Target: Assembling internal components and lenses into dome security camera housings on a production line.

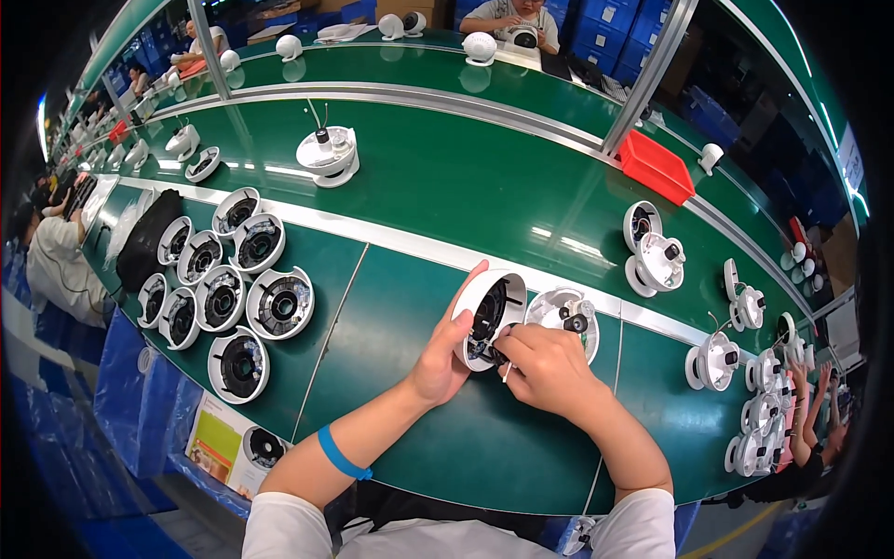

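Tilted up in my left hand (441,359) is a white round camera housing (468,321) with a black inside, my fingers and thumb around its outer wall. My right hand (549,366) is closed in a pinch at the housing's lower inner edge. A small thin white piece (506,373) sticks out below those fingers; its kind is unclear, and what the fingertips grip is hidden. Just behind my right hand, a white camera half with a dark lens (576,322) rests on the bench, partly covered by the hand.
Several open white housings (222,296) lie grouped on the green bench (391,438) at left. A camera half with wires (328,154) stands on the green belt (466,168). At right are a red tray (655,168) and more camera parts (657,261). Co-workers sit around.
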`<move>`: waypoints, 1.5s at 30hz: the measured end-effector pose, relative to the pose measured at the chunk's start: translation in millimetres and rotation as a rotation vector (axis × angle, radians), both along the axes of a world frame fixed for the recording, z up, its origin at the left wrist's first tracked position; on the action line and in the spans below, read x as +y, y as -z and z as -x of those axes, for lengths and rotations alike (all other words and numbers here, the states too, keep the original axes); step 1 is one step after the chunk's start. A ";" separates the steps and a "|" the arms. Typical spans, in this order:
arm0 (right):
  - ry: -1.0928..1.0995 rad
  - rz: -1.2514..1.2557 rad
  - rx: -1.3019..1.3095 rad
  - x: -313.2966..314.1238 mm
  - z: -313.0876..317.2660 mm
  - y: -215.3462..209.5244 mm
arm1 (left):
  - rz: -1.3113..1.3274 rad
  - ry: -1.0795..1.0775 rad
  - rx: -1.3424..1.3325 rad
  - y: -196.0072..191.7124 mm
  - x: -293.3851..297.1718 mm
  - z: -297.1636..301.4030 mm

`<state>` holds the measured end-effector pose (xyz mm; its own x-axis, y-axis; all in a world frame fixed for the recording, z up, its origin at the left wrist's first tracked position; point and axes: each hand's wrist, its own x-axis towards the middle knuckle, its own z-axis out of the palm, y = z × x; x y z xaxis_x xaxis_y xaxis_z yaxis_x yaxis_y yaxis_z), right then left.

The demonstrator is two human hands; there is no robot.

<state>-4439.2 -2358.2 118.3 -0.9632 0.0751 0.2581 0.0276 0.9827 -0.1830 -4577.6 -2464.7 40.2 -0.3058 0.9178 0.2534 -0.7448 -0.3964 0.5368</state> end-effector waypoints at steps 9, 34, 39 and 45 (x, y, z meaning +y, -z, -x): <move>-0.021 -0.078 0.076 11.0 17.4 28.3 | 0.051 -0.085 0.252 27.1 10.2 16.6; -0.031 -0.172 0.116 19.7 58.9 57.5 | 0.058 -0.089 0.261 44.2 18.9 47.3; 0.055 0.055 0.101 18.2 62.6 51.6 | 0.051 -0.025 -0.202 43.5 26.2 58.0; -0.005 0.491 0.246 26.3 62.4 52.7 | 0.124 0.001 -0.315 52.8 33.0 68.3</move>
<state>-4501.6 -2332.0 65.7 -0.8796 0.2393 0.4111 -0.0780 0.7799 -0.6210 -4645.8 -2431.8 -12.6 -0.3508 0.9359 0.0332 -0.8821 -0.3421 0.3238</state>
